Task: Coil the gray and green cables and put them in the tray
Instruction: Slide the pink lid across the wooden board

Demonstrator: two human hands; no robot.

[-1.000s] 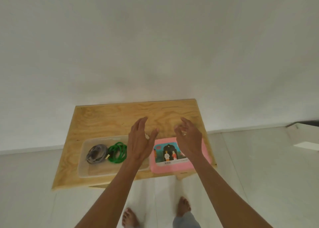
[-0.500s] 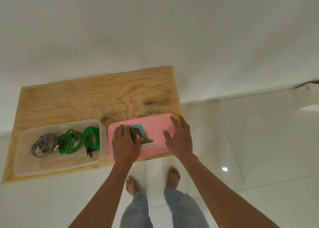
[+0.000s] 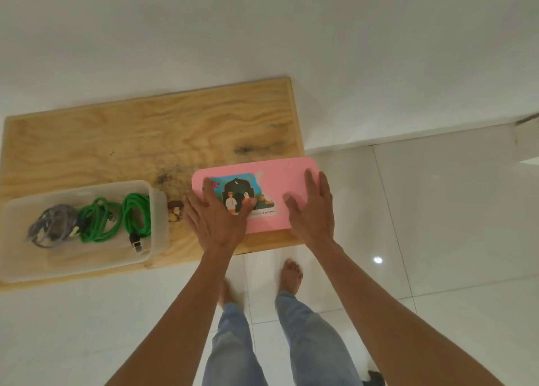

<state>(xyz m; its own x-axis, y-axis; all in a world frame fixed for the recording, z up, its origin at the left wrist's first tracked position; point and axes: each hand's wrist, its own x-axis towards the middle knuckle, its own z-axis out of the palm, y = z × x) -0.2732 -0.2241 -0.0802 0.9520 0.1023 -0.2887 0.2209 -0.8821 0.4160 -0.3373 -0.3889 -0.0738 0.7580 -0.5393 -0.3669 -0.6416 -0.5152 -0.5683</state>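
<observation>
A clear plastic tray (image 3: 159, 222) sits on the left part of the wooden table (image 3: 145, 137). Inside it lie a coiled gray cable (image 3: 51, 225) on the left and a coiled green cable (image 3: 116, 219) beside it, its black plug near the tray's right wall. To the right of the tray, a pink lid (image 3: 277, 178) with a picture sticker lies flat at the table's front right corner. My left hand (image 3: 217, 222) rests flat on the lid's left end, fingers spread. My right hand (image 3: 313, 213) lies flat on its right part.
A small brown object (image 3: 175, 212) lies on the table between the tray and my left hand. The table's front edge runs just below the tray and lid. Beyond it are white floor tiles and my bare feet (image 3: 290, 274). A white wall stands behind the table.
Both hands have come down from above the table onto the pink lid. A gap now shows between lid and tray. The view has tilted downward and closer.
</observation>
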